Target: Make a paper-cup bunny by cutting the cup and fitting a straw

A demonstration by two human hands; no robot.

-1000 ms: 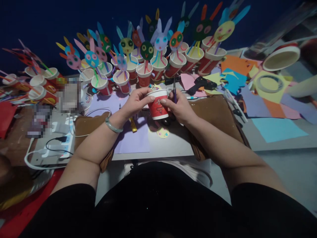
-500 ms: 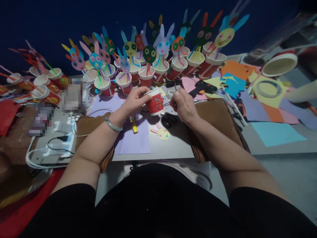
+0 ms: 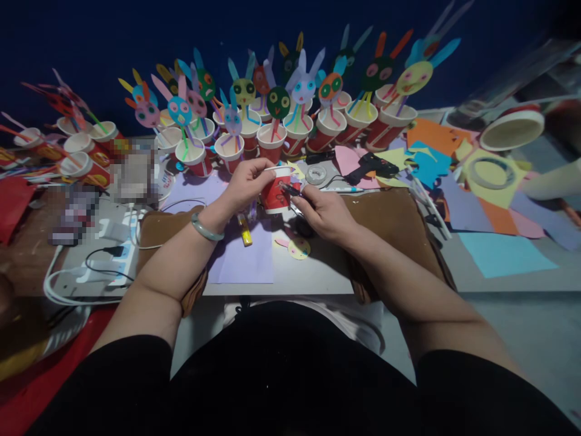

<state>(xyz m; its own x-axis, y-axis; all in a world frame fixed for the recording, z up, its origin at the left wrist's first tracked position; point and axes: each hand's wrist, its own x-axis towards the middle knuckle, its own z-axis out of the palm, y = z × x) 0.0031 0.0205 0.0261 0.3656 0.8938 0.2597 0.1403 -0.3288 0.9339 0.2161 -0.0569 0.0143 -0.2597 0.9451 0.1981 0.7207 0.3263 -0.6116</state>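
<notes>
A red paper cup (image 3: 275, 195) with a white rim is gripped near its rim by my left hand (image 3: 249, 183), the thumb lying over the edge. My right hand (image 3: 321, 212) is closed around a slim dark tool (image 3: 292, 190), whose tip is at the cup's printed side. Below the cup, a yellow paper rabbit face (image 3: 299, 249) with pink ears lies on the table, beside dark scissor handles (image 3: 303, 227) partly in shadow. A yellow-labelled stick (image 3: 245, 231) rests on purple paper (image 3: 247, 260) under my left wrist.
Rows of cups with paper rabbits on straws (image 3: 271, 134) stand along the back. A black glue gun (image 3: 370, 167) and tape roll (image 3: 316, 174) lie beyond my right hand. Coloured paper (image 3: 503, 253) is at right; a power strip (image 3: 124, 266) and cables are at left.
My right hand has moved left and down, turning so that its dark tool now meets the cup. The cup has shifted slightly left in my left hand.
</notes>
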